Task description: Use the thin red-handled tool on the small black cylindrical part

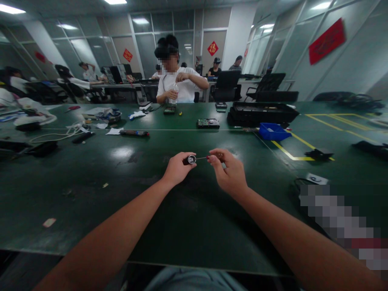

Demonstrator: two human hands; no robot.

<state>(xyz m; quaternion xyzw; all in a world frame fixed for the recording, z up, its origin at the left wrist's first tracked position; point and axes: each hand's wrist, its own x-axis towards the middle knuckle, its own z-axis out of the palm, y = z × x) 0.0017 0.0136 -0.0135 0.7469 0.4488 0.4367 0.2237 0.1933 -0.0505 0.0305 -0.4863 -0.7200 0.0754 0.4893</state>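
Above the green table (169, 238), my left hand (176, 169) is closed around a small dark cylinder (191, 160) whose round silver end faces me. My right hand (230, 173) grips a screwdriver (201, 158) by its handle, mostly covered by the fingers. The thin metal shaft points left, with a red part near the fingertips. Its tip meets the side of the cylinder's end; whether it sits in a screw or a hole, I cannot tell.
Ahead lie a circuit board (207, 123), a black tray (263, 113), a blue bin (274, 132) and a pen-like tool (134, 133). A white cable (50, 136) curls at the left. Across the table, a person (182, 83) in a white shirt handles a clear bottle.
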